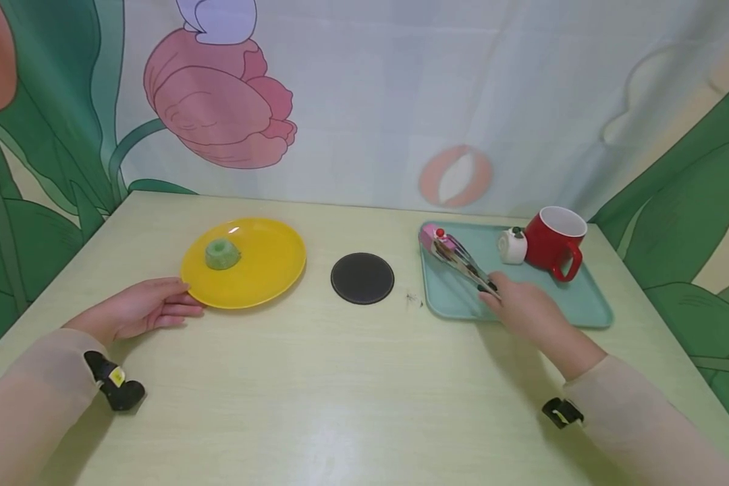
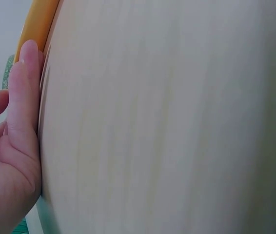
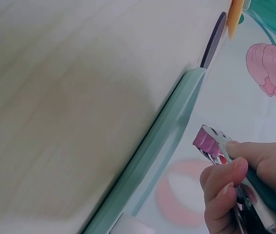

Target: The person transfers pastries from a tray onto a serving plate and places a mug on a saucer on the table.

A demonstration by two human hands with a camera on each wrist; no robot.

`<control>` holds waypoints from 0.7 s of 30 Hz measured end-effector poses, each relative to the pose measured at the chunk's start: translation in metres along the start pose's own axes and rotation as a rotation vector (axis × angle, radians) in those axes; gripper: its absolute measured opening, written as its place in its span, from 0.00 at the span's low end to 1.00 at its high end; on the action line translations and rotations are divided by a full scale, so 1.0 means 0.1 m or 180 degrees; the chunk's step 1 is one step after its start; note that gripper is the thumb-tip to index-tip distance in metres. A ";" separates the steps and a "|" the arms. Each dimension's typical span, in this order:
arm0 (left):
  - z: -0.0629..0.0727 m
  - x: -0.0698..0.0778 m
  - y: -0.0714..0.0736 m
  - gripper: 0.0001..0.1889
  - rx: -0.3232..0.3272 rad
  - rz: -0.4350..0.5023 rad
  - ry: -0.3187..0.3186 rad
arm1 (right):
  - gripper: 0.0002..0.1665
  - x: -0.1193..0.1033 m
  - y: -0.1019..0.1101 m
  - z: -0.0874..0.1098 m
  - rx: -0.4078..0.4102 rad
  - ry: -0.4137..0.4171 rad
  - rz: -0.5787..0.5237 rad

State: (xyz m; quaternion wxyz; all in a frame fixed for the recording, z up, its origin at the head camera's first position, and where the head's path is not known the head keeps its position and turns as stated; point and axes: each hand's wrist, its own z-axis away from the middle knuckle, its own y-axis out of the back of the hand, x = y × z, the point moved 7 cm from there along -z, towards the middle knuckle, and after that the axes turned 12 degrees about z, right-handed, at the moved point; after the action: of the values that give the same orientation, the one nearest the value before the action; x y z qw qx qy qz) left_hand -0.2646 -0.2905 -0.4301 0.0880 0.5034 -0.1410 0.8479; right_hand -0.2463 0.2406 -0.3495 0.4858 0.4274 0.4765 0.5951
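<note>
My left hand (image 1: 152, 307) holds the near-left rim of a yellow plate (image 1: 267, 270), thumb at the rim and other fingers low against the table. A green ring-shaped cake (image 1: 221, 254) sits on the plate's left part. In my right hand (image 1: 525, 307) is a pair of metal tongs (image 1: 462, 262) with dark-edged handles. Their tips are around a pink piece of cake (image 1: 426, 234) topped with a red ball, over the far-left corner of a light green tray (image 1: 462, 300). The right wrist view also shows the pink cake (image 3: 207, 141) at the tong tips.
On the tray's right side stand a red mug (image 1: 549, 239) and, against it, a small white roll-shaped cake (image 1: 513, 246) with a dark green top. Between plate and tray lies a round black coaster (image 1: 362, 278). A printed curtain (image 1: 364, 121) hangs behind the table.
</note>
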 end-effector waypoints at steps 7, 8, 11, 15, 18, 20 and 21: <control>0.00 0.00 -0.01 0.29 -0.0017 -0.0025 -0.0004 | 0.31 -0.08 0.01 -0.04 -0.0052 -0.0014 0.0040; 0.00 0.00 -0.01 0.29 -0.0002 -0.0022 0.0005 | 0.31 -0.09 0.01 -0.05 -0.0045 -0.0004 0.0033; -0.01 0.00 -0.01 0.28 0.0023 -0.0030 0.0023 | 0.30 -0.12 0.01 -0.05 -0.0017 0.0015 0.0006; -0.02 0.01 0.00 0.28 0.0023 -0.0044 0.0009 | 0.27 -0.18 0.04 -0.05 0.0082 0.0083 0.0015; -0.01 0.01 0.00 0.29 0.0006 -0.0021 0.0012 | 0.26 -0.23 0.06 -0.06 0.0133 0.0143 0.0044; 0.00 0.02 0.00 0.30 -0.0019 -0.0013 0.0013 | 0.25 -0.26 0.06 -0.07 0.0143 0.0167 0.0051; 0.00 0.02 -0.01 0.30 -0.0022 -0.0014 0.0015 | 0.25 -0.27 0.06 -0.07 0.0147 0.0173 0.0050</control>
State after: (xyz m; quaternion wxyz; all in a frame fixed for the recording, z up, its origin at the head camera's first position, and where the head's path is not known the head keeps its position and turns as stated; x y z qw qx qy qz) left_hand -0.2652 -0.2900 -0.4281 0.0920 0.5014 -0.1427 0.8484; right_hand -0.2494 0.2122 -0.3460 0.4580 0.4260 0.4998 0.5992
